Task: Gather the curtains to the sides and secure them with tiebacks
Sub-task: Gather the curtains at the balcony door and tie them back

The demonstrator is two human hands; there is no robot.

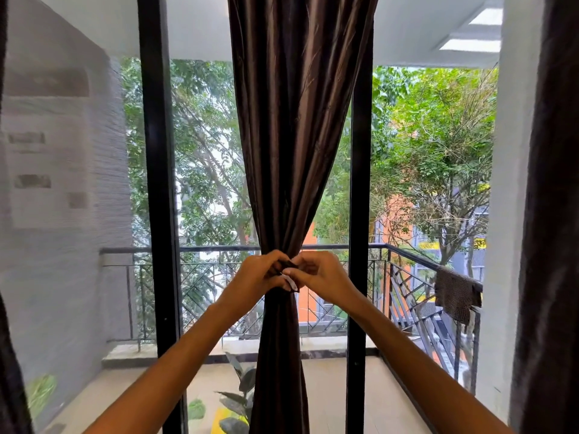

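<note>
Nearest to us, our two arms reach out and meet at the middle of the brown curtain [291, 151]. Our left hand [257, 274] has its fingers curled around one end of the dark tie [289, 265], and our right hand [316, 274] pinches the other end, so both hands are closed on the tie and almost touch each other. The tie goes around the curtain at its thinnest spot, where the cloth is bunched tight, and a small white bit [291, 283] shows just under our fingers. We think this is the fastening step. To do it well, we should keep the cloth squeezed together, pull both ends snug, and press or hook them flat against each other before we let go, or the bunch may slip loose. The curtain hangs in the middle of the glass door, between two black door frames [156, 183], not at a side yet. More dark curtains [551, 214] hang at the far right edge and the near left edge; we cannot tell if they are tied. Low down past the glass, a leafy plant [241, 399] stands on the balcony floor, but its pot is hidden behind the curtain. Farther away, a brown cloth [456, 296] hangs over the black railing [407, 255], and green trees [438, 145] stand beyond.
</note>
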